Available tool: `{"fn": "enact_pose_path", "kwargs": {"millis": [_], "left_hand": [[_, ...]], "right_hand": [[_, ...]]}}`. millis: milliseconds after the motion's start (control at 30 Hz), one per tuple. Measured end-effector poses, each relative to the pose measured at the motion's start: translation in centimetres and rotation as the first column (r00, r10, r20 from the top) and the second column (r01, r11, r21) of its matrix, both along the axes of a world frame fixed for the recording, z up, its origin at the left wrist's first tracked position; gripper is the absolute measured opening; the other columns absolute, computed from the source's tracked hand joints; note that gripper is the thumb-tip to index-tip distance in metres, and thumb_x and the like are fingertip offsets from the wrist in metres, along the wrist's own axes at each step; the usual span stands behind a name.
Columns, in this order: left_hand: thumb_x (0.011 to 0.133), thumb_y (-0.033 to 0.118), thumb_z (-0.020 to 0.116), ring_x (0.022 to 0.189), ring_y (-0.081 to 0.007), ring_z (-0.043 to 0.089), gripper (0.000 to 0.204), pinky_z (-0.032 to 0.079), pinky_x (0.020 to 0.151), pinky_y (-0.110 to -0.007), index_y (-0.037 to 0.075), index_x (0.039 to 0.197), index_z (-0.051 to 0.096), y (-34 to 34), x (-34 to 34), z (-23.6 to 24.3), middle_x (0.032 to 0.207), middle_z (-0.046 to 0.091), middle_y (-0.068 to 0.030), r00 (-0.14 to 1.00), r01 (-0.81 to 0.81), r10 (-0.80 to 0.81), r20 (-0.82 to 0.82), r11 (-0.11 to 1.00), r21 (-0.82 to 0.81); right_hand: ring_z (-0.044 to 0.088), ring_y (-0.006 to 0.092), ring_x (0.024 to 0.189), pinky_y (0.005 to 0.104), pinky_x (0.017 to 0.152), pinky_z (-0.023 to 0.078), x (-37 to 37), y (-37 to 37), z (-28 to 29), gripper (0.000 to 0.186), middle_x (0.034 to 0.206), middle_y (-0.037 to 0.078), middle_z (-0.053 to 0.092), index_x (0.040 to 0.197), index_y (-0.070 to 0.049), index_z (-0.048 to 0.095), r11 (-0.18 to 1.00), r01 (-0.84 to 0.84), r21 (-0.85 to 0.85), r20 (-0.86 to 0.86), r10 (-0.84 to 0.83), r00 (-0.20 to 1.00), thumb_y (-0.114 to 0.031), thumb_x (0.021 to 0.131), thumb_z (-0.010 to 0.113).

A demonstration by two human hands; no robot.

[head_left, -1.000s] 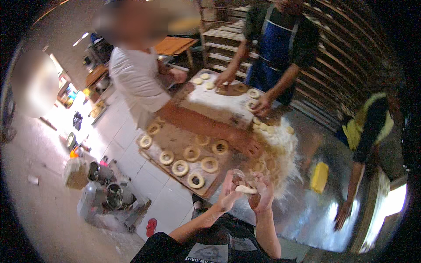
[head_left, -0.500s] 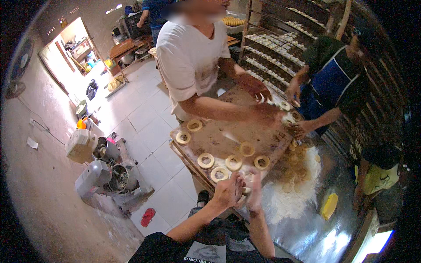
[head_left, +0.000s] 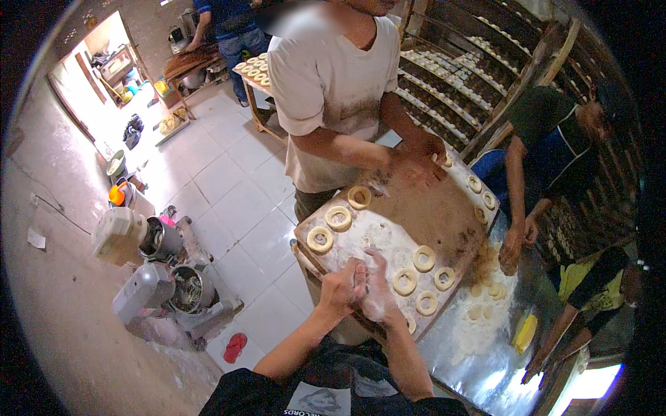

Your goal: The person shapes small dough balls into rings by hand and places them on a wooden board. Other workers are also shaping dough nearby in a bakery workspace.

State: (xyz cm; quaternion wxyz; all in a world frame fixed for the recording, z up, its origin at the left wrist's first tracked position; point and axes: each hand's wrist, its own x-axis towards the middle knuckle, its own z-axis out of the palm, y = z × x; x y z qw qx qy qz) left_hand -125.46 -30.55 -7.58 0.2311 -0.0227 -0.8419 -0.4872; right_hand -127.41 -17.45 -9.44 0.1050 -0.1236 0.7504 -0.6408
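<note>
In front of me, my left hand (head_left: 343, 284) is curled closed over the near edge of a floury wooden board (head_left: 378, 232). Whatever its fingers hold is hidden. Close against it is my right hand (head_left: 379, 295), whitened with flour, its fingers stretched out. Several flat dough rings lie on the board. To the right of my hands is one dough ring (head_left: 404, 281), with others clustered around it. Beyond my left hand, another dough ring (head_left: 319, 239) lies in a short row along the left side.
A person in a white shirt (head_left: 326, 90) leans over the board's far side. Other workers' hands (head_left: 513, 249) are at the metal table (head_left: 444, 353) on the right, with flour, dough pieces and a yellow object (head_left: 525, 334). Mixers (head_left: 149, 284) stand left; loaded racks (head_left: 451, 76) behind.
My hands have moved left, away from the ring cluster, and the dough seen between them is no longer visible. The white-shirted person's arms have drawn back; the worker at right has reached lower.
</note>
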Motion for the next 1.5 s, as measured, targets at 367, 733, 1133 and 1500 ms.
{"fn": "enact_pose_path", "kwargs": {"millis": [367, 733, 1133, 1500], "left_hand": [[0.103, 0.023, 0.048, 0.066, -0.0441, 0.065, 0.021, 0.050, 0.056, -0.050, 0.003, 0.108, 0.050, -2.1, -2.4, 1.3, 0.071, 0.062, -0.0227, 0.985, 0.067, -0.075, 0.156, 0.996, 0.057], [0.091, 0.029, 0.067, 0.115, -0.0418, 0.050, 0.058, 0.040, 0.092, -0.059, 0.004, 0.137, 0.043, -7.6, -6.9, 2.5, 0.124, 0.049, -0.0231, 0.835, -0.186, 0.422, 0.353, 0.821, -0.540], [0.080, 0.037, 0.076, 0.118, -0.0438, 0.046, 0.079, 0.040, 0.092, -0.060, 0.003, 0.140, 0.039, -6.8, -4.5, -0.9, 0.125, 0.045, -0.0260, 0.858, 0.083, 0.191, 0.476, 0.864, -0.497], [0.076, 0.026, 0.078, 0.112, -0.0401, 0.048, 0.075, 0.039, 0.092, -0.056, 0.009, 0.139, 0.040, -11.9, -7.4, -1.4, 0.118, 0.047, -0.0218, 0.846, -0.184, 0.372, 0.382, 0.876, -0.445]], "right_hand": [[0.064, 0.0229, 0.096, 0.0370, 0.081, 0.052, -3.4, -2.4, 2.1, 0.064, 0.110, 0.013, 0.063, 0.149, -0.012, 0.020, 0.984, -0.116, -0.135, 0.013, 0.119, 0.993, -0.043, 0.101, 0.050], [0.062, 0.0461, 0.103, 0.0534, 0.095, 0.045, -8.8, -2.9, 1.8, 0.082, 0.113, 0.025, 0.063, 0.153, -0.013, 0.020, 0.707, 0.114, 0.698, -0.005, -0.154, 0.988, -0.040, 0.090, 0.065], [0.055, 0.0388, 0.110, 0.0591, 0.101, 0.036, -8.0, -4.1, 1.2, 0.089, 0.119, 0.021, 0.055, 0.152, -0.012, 0.031, 0.417, 0.076, 0.906, -0.201, 0.265, 0.943, -0.048, 0.081, 0.071], [0.050, 0.0352, 0.117, 0.0636, 0.109, 0.024, -12.9, -11.8, 1.0, 0.084, 0.116, 0.016, 0.054, 0.146, -0.018, 0.037, 0.519, 0.245, 0.819, -0.512, 0.468, 0.721, -0.041, 0.076, 0.077]]}}
